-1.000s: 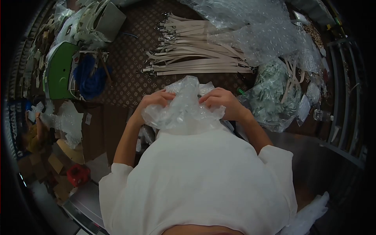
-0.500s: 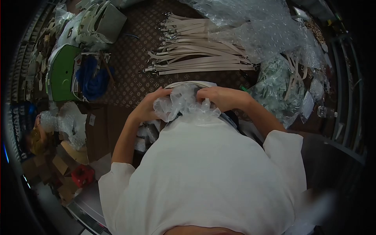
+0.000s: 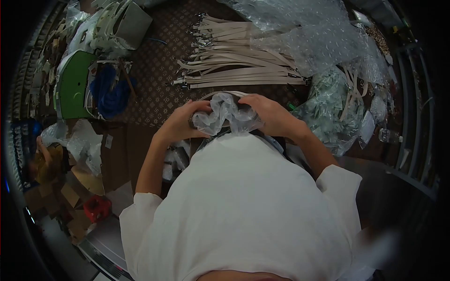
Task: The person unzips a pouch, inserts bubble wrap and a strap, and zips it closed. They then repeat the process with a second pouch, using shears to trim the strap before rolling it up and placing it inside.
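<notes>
A bunched wad of clear plastic packing (image 3: pixel 227 114) lies against my shirt at the table's near edge. My left hand (image 3: pixel 183 121) curls round its left side, fingertips pressed inward at the top. From the other side my right hand (image 3: pixel 272 116) grips it, with the fingers bent over its upper edge. Behind the wad shows the curved pale rim or handle (image 3: pixel 225 93) of something, perhaps a bag; most of it is hidden by the plastic and my hands. Just beyond lies a row of beige straps (image 3: pixel 239 61) with metal clips.
Bubble wrap (image 3: pixel 309 37) covers the far right, above a clear bag of pale green pieces (image 3: pixel 328 107). At left are pale handbags (image 3: pixel 129 28), a green panel (image 3: pixel 75 86) and a blue bundle (image 3: pixel 110 93). Another person (image 3: pixel 47 161) works at lower left with bubble wrap (image 3: pixel 84 145).
The plastic wad is drawn up and more compact between my hands. Both hands have shifted slightly. At lower left, the other person's bubble wrap has changed shape.
</notes>
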A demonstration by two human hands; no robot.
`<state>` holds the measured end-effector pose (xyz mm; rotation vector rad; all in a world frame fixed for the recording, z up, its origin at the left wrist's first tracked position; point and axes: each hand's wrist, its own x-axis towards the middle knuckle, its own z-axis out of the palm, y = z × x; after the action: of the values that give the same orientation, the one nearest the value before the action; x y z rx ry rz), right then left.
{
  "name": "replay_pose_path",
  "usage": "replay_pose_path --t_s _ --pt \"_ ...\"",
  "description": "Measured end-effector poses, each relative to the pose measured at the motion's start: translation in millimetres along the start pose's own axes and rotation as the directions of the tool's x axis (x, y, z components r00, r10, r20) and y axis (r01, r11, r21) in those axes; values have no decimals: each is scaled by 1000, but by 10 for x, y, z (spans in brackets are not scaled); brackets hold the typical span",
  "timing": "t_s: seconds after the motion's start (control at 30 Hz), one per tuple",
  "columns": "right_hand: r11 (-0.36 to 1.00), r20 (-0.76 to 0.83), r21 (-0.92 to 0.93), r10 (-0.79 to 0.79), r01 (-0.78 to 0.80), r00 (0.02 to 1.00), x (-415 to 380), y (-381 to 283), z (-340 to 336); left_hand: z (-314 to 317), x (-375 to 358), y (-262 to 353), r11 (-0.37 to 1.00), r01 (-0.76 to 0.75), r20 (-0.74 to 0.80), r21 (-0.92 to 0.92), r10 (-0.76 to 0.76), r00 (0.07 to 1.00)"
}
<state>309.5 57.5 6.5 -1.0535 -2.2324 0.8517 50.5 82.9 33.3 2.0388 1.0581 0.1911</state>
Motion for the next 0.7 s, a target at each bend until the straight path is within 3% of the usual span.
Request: replay_pose_path --t_s 0.03,0.07,0.1,0.13,0.17,0.23,0.27,0.33,0.37,0.4,0.43,0.47,0.53,0.57,0.6,0.63,0.67,0.7 --pt "981 -183 192 17 19 983 15 -75 -65 -29 -31 16 986 -118 -177 -116 96 979" --pt "981 -185 192 20 17 982 32 -94 -107 -47 -49 12 946 -249 -356 -209 163 920" --pt "988 -188 27 -148 155 971 46 -102 -133 -52 -51 -13 946 -246 -352 -211 161 922" --pt "948 -159 -134 -309 290 938 54 -96 -136 -44 -48 -50 955 -291 -253 60 297 921" --pt "949 -153 -126 -306 289 940 54 -14 -56 -16 -47 -88 884 -343 -122 318 397 910" --pt "916 43 -399 -19 34 999 64 164 158 172 35 -181 881 -237 -95 409 300 949" --pt "916 46 -400 -26 42 999 89 152 177 211 79 -201 849 -145 -72 509 209 975" --pt "890 81 -452 100 -53 992 151 96 189 173 102 -186 867 -131 -103 480 204 973" --pt "892 83 -448 102 -54 991 141 76 201 170 92 -166 888 -124 -122 443 196 973" --pt "899 -65 -438 -20 -11 998 152 73 188 162 109 -90 888 -124 -123 443 198 973" --pt "900 -210 -434 -138 34 968 155 70 178 172 115 28 879 -172 -196 444 283 939" --pt "900 -205 -434 -136 35 969 162 65 166 191 118 92 868 -217 -269 447 362 893" --pt "820 -21 -541 -237 188 971 174 64 150 332 183 -63 892 -181 -209 415 287 935" --pt "821 -9 -536 -239 197 971 160 93 177 388 206 -128 910 -145 -142 388 215 966" --pt "809 99 -569 -112 148 989 151 136 215 368 223 -139 913 -139 -147 384 209 967" --pt "785 193 -611 21 104 981 163 161 217 313 260 -142 922 -98 -47 376 124 991" --pt "785 200 -610 16 112 980 146 148 194 286 257 -134 929 -50 54 367 33 998" --pt "806 274 -581 69 108 959 136 78 129 281 221 -118 930 -45 48 365 29 998"
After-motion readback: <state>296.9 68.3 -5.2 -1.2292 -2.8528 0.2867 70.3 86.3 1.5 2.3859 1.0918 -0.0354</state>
